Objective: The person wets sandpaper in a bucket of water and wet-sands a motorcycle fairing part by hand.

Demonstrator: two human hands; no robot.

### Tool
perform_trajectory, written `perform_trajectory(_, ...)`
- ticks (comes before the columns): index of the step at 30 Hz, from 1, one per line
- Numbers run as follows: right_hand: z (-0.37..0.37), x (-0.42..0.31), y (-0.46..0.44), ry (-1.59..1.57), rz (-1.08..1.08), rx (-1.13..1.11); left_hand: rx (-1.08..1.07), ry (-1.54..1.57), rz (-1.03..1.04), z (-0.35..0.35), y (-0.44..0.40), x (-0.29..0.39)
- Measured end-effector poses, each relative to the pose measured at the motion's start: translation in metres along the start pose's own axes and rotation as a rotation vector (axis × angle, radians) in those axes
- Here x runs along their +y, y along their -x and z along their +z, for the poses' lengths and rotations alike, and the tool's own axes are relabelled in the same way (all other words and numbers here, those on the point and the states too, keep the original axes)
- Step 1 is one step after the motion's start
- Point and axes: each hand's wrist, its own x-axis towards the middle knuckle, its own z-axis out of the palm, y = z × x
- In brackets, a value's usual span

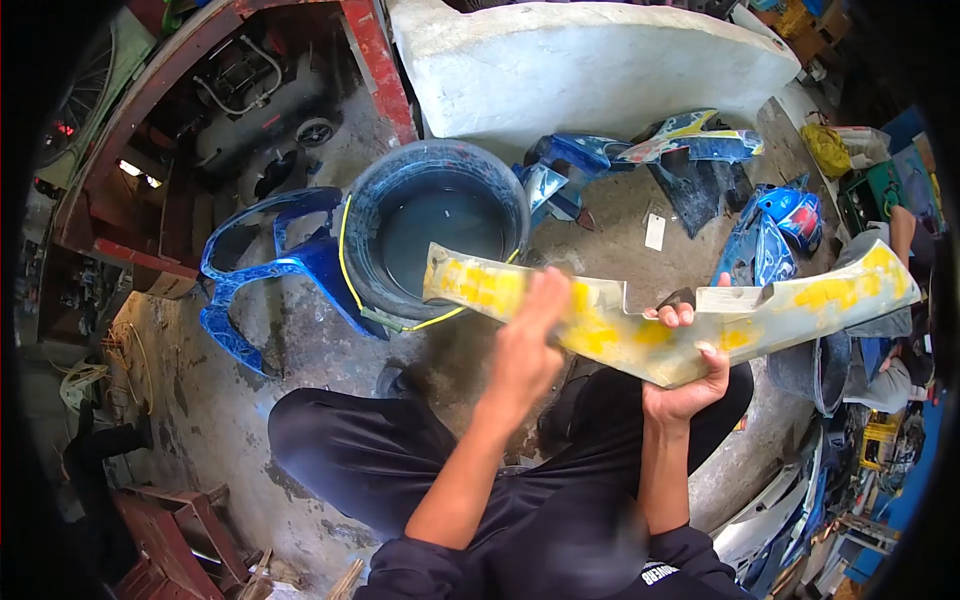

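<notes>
A long, curved motorcycle body panel, greyish white with rubbed yellow patches, lies across my lap area, above my legs. From below, my right hand grips its middle, thumb on the near side and fingertips showing at a notch on the far edge. My left hand lies over the left part of the panel, palm toward its surface. Motion smears its fingers, so I cannot see whether anything is under them. Just beyond the panel's left end stands a black bucket with greyish water in it.
Blue motorcycle fairings lie on the concrete floor, including a frame-shaped piece left of the bucket and parts behind it. A large white block stands at the back. Another person is at the right edge. A red metal frame is at upper left.
</notes>
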Motion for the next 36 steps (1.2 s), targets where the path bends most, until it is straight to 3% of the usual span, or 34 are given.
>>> perform_trajectory(2,-0.001,0.0,0.001,0.01,-0.006,-0.002,-0.035,0.025,0.088,0.001,0.003,0.0)
perform_trajectory(6,-0.001,0.001,0.004,-0.017,0.0,0.006,0.171,-0.045,-0.091,-0.007,-0.005,-0.028)
perform_trajectory(9,-0.001,0.0,-0.001,-0.032,-0.003,-0.013,-0.018,0.033,0.07,0.002,0.005,-0.003)
perform_trajectory(12,-0.001,0.001,0.0,-0.036,0.003,-0.007,-0.027,0.057,0.133,-0.003,0.007,-0.01)
perform_trajectory(14,-0.001,0.0,0.002,-0.036,0.004,0.013,0.12,-0.085,-0.102,-0.01,-0.001,-0.035)
perform_trajectory(16,0.0,-0.001,0.003,-0.03,0.001,-0.006,0.178,-0.107,-0.132,-0.008,0.001,-0.035)
perform_trajectory(18,0.0,-0.001,0.001,-0.031,0.006,-0.021,0.044,-0.023,0.094,0.001,0.016,-0.018)
perform_trajectory(19,-0.001,-0.004,0.001,-0.032,0.005,-0.019,-0.035,0.035,0.104,-0.001,0.019,-0.006)
perform_trajectory(24,-0.007,-0.003,0.0,-0.016,-0.011,-0.005,0.19,-0.112,-0.14,-0.008,0.016,-0.052)
perform_trajectory(28,-0.01,-0.004,-0.002,-0.028,-0.003,-0.001,-0.005,0.045,0.144,-0.001,0.032,-0.018)
perform_trajectory(30,-0.012,-0.007,-0.003,-0.066,0.009,-0.034,0.076,0.029,0.089,-0.005,0.03,-0.04)
perform_trajectory(32,-0.014,-0.005,-0.002,-0.045,0.001,-0.03,0.261,-0.087,-0.183,-0.006,0.022,-0.064)
perform_trajectory(34,-0.014,-0.005,-0.005,-0.031,-0.003,-0.033,0.292,-0.089,-0.169,-0.007,0.021,-0.056)
perform_trajectory(36,-0.013,-0.004,-0.004,-0.033,-0.006,-0.005,0.03,0.033,0.111,-0.003,0.036,-0.034)
